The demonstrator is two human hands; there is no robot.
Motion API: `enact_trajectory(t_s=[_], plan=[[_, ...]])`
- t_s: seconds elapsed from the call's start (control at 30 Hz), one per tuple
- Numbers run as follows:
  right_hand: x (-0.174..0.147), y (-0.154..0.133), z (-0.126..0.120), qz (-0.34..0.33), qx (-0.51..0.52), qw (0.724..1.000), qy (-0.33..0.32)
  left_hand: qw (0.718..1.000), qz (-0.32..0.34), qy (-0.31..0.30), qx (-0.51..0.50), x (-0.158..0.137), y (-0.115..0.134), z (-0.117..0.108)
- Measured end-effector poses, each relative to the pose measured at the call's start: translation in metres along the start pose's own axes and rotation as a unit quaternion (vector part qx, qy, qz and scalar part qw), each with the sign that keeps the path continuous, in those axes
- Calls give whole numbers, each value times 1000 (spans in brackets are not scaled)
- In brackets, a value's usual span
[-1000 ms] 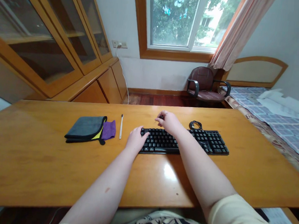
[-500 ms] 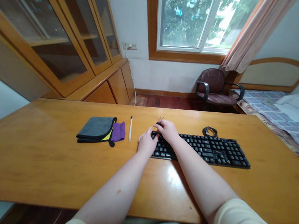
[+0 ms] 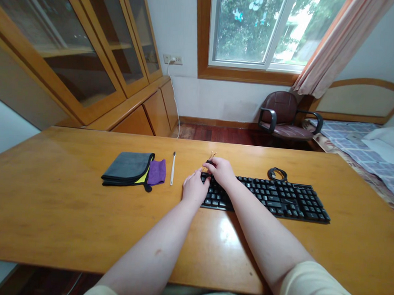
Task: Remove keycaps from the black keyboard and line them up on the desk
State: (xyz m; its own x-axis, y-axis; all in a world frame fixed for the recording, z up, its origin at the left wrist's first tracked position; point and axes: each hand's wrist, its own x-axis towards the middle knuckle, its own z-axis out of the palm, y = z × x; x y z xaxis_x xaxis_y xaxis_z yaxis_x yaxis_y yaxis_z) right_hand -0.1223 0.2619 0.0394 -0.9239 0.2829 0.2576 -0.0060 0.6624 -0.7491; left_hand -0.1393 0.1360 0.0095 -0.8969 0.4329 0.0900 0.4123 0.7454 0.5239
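A black keyboard (image 3: 291, 201) lies on the wooden desk. My left hand (image 3: 194, 188) rests over its left end, fingers along the upper left corner and the thumb on the keys, gripping it. Just above that corner, my right hand (image 3: 221, 171) pinches a small dark tool with two thin copper-coloured wires, which looks like a wire keycap puller (image 3: 212, 156). Its wire ends point up and away from me. My fingers hide most of its body and the keys beneath. Both hands nearly touch at the fingertips.
Left of my hands lie a white toothbrush (image 3: 173, 169), a purple cloth (image 3: 156, 172) and a folded grey cloth (image 3: 126, 167) with black edging. The keyboard's coiled cable (image 3: 277, 174) sits behind it. Beyond the desk (image 3: 76, 229) stands a chair (image 3: 282, 113).
The view has shifted very slightly. Both hands stay at the keyboard's upper left corner, and the wire ends of the keycap puller have turned or risen a little.
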Motion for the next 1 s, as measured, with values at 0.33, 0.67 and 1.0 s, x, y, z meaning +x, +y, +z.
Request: enact_trajectory(t_s=[0.33, 0.67, 1.0], plan=[[1, -3, 3, 10, -19, 999, -29, 999, 15, 14, 39, -3, 2, -1], [-7, 8, 3, -111, -65, 987, -99, 1000, 18, 17, 18, 4, -3, 2], [-12, 7, 6, -132, -155, 975, -87, 1000, 8, -2, 8, 7, -2, 2]])
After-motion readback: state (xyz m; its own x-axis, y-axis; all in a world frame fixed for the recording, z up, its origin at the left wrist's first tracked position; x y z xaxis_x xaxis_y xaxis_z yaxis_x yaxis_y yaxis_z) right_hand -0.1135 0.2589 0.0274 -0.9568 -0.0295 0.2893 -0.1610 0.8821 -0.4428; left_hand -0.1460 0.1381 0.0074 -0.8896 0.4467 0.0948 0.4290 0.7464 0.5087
